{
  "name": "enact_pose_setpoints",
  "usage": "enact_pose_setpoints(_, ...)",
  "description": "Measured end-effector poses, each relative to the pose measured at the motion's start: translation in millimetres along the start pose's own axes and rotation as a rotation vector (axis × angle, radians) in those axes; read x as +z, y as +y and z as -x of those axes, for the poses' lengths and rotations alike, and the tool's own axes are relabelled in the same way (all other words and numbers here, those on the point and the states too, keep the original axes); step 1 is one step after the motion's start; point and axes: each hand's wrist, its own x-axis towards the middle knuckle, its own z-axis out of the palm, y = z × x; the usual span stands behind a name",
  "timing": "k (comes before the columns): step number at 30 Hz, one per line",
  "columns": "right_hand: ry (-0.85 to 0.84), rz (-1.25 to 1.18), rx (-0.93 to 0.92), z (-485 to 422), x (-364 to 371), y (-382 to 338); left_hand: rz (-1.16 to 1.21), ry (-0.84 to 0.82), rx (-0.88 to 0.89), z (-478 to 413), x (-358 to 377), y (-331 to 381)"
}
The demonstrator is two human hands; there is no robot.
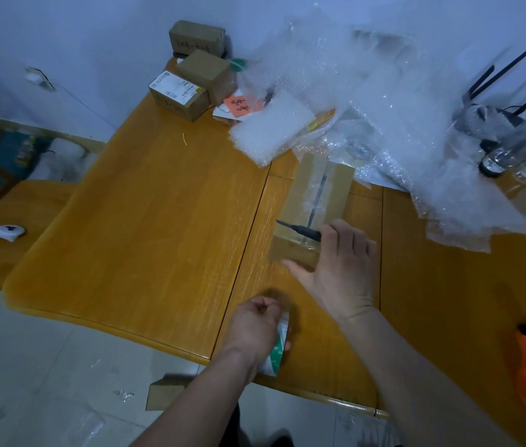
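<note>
A taped cardboard box [313,201] lies on the wooden table [145,221], clear tape running along its top seam. My right hand [339,269] rests at the box's near end and grips a black utility knife [300,230], blade pointing left across the box top. My left hand [256,324] sits nearer the table's front edge, fingers curled around a white and green roll [276,353] that looks like tape or packaging.
Bubble wrap [368,101] is heaped over the back right of the table. Several small cardboard boxes [197,75] stand at the back beside an orange note [237,106]. Clear cylinders [519,146] lie far right. A cardboard piece [164,391] lies on the floor.
</note>
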Motion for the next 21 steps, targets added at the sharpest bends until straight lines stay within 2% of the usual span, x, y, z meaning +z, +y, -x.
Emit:
enact_pose_setpoints(6, 0.064, 0.027, -0.014, -8.9, 0.6, -8.0, -0.006, -0.001, -0.010, -0.5, 1.0, 1.5)
enact_pose_setpoints(14, 0.010, 0.019, -0.084, 1.5, 17.7, -1.8, -0.022, 0.002, 0.012, -3.2, -2.5, -0.4)
enact_pose_setpoints(21, -0.032, -0.116, -0.272, -7.5, 3.1, 27.1, -0.030, -0.012, 0.010, -0.6, -3.9, 2.9)
